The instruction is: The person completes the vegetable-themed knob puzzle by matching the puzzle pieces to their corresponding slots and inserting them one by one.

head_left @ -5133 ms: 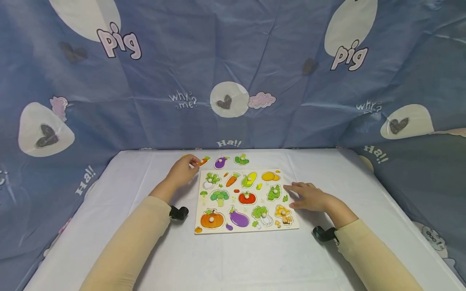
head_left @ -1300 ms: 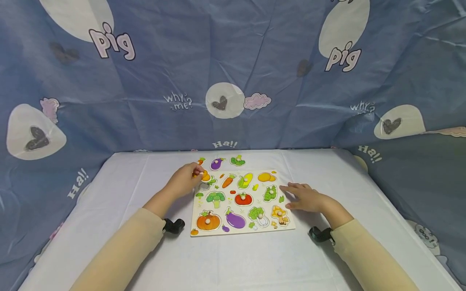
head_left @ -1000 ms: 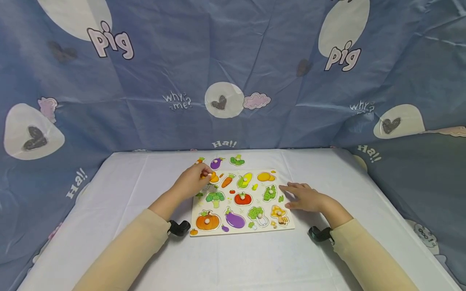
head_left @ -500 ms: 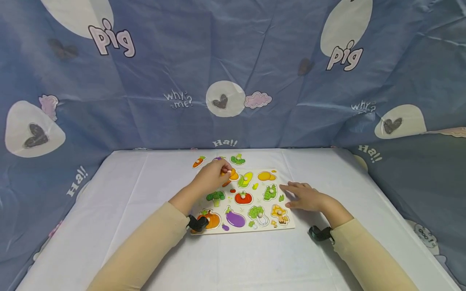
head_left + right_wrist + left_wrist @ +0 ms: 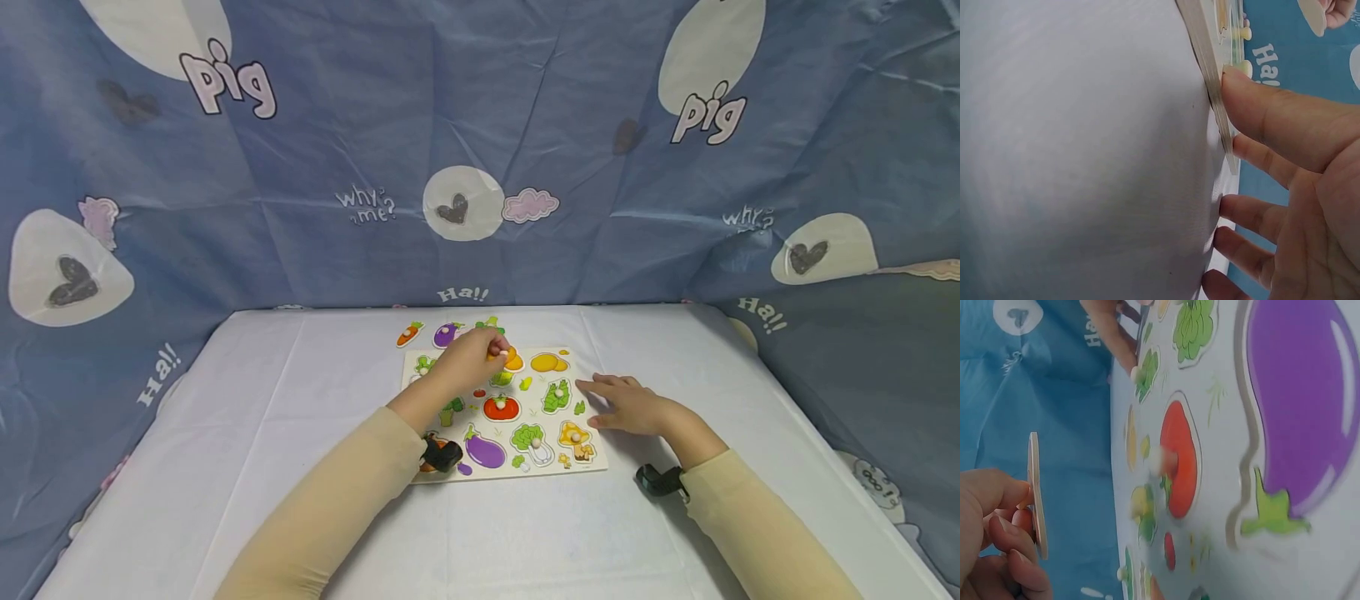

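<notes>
My left hand (image 5: 471, 360) pinches a thin wooden yellow-orange puzzle piece (image 5: 514, 361) by its knob, raised over the back part of the puzzle board (image 5: 480, 473). In the left wrist view this puzzle piece (image 5: 1036, 494) is seen edge-on, clear of the board. My right hand (image 5: 626, 406) rests at the board's right edge with fingers spread; the right wrist view shows its thumb (image 5: 1254, 100) against the board edge and the other fingertips on the table. At the board's back right is a knobless yellow shape (image 5: 550, 363). A purple eggplant slot (image 5: 485, 450) has no knob either.
Behind the board lie a carrot piece (image 5: 408, 334), an eggplant piece (image 5: 445, 335) and a green broccoli-like piece (image 5: 491, 323), partly covered by the left hand. Knobbed pieces sit in the board, among them a tomato (image 5: 501, 408) and a mushroom (image 5: 577, 442). A printed blue curtain (image 5: 600, 250) stands behind.
My left hand has taken the yellow-orange piece from the table's back left and carried it rightward over the board. The right hand stays at the board's edge.
</notes>
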{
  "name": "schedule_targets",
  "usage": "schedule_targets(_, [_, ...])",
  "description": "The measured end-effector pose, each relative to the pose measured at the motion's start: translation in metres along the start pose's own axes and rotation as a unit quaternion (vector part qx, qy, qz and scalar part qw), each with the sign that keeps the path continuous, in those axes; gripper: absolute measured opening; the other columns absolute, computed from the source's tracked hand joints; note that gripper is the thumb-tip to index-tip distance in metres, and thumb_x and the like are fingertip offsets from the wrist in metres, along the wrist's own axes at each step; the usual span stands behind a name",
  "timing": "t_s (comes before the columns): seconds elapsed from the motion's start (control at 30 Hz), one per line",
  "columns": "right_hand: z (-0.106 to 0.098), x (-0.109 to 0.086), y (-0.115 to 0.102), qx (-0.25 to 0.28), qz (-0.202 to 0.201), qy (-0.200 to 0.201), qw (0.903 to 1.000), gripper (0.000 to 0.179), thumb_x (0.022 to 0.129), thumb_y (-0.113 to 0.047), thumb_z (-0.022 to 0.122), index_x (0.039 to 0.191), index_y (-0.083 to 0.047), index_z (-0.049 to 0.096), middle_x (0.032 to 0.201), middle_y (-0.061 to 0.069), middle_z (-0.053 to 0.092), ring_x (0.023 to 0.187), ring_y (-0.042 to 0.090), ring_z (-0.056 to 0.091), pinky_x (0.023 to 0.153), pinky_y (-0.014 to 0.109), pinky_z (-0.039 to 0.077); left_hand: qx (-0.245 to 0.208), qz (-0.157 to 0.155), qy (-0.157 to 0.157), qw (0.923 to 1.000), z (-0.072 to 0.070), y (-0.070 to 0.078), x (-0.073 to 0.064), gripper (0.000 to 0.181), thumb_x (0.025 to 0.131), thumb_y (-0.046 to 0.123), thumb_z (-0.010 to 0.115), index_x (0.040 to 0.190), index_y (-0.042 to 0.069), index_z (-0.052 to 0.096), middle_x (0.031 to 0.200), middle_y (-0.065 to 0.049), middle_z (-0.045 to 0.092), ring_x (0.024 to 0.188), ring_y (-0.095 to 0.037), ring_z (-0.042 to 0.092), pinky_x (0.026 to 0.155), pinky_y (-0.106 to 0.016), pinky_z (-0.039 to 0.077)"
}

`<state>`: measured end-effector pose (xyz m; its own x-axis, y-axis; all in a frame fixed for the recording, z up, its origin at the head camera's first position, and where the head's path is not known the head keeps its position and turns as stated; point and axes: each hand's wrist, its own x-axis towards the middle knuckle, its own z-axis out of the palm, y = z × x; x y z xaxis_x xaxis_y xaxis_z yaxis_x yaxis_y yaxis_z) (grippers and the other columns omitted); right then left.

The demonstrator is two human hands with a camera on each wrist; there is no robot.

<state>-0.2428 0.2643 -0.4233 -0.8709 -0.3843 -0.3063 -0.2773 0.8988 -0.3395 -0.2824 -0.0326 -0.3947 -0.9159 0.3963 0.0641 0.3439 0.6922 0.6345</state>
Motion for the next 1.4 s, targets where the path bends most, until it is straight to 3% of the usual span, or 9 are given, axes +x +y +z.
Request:
schedule_targets(0.37, [-0.001,0.000,0.002,-0.002,0.005,-0.006,1.0000,0.074,0.093,-0.046,0.067,0.156,-0.019,0.038,0.160,0.023,0.027,0.141,0.052,0.024,0.105,0.074,0.023,-0.009,-0.019,-0.018,0.9996,0.024,0.013,0.022,0.010,0.101,0.024,0.061,0.107,0.016,0.063,0.097,0.003,0.060,0.083,-0.014,0.056,0.078,-0.029,0.047])
schedule_targets(0.73, [0.000,0.003,0.001,-0.002,0.005,-0.009,0.9999,0.075,0.093,-0.048,0.066,0.156,-0.021,0.037,0.160,0.022,0.026,0.142,0.051,0.025,0.105,0.072,0.024,-0.040,-0.055,-0.025,0.9974,0.045,0.008,0.036,0.009,0.101,0.024,0.058,0.105,0.017,0.061,0.097,0.001,0.059,0.081,-0.014,0.055,0.077,-0.030,0.047])
schedule_targets(0.93, [0.000,0.002,0.001,-0.003,-0.002,-0.004,1.0000,0.073,0.094,-0.046,0.066,0.156,-0.020,0.038,0.160,0.023,0.027,0.141,0.052,0.025,0.105,0.073,0.025,-0.023,-0.071,-0.032,0.9967,0.051,0.013,0.043,0.009,0.101,0.024,0.059,0.106,0.016,0.061,0.098,0.002,0.061,0.079,-0.014,0.056,0.075,-0.030,0.047])
schedule_targets(1.4, [-0.001,0.000,0.001,0.000,-0.004,-0.001,1.0000,0.073,0.094,-0.044,0.066,0.156,-0.018,0.037,0.160,0.023,0.026,0.141,0.052,0.024,0.105,0.073,0.024,0.083,-0.079,-0.041,0.9925,0.063,0.021,0.052,0.007,0.101,0.026,0.060,0.100,0.020,0.059,0.091,0.003,0.060,0.079,-0.016,0.055,0.071,-0.033,0.045])
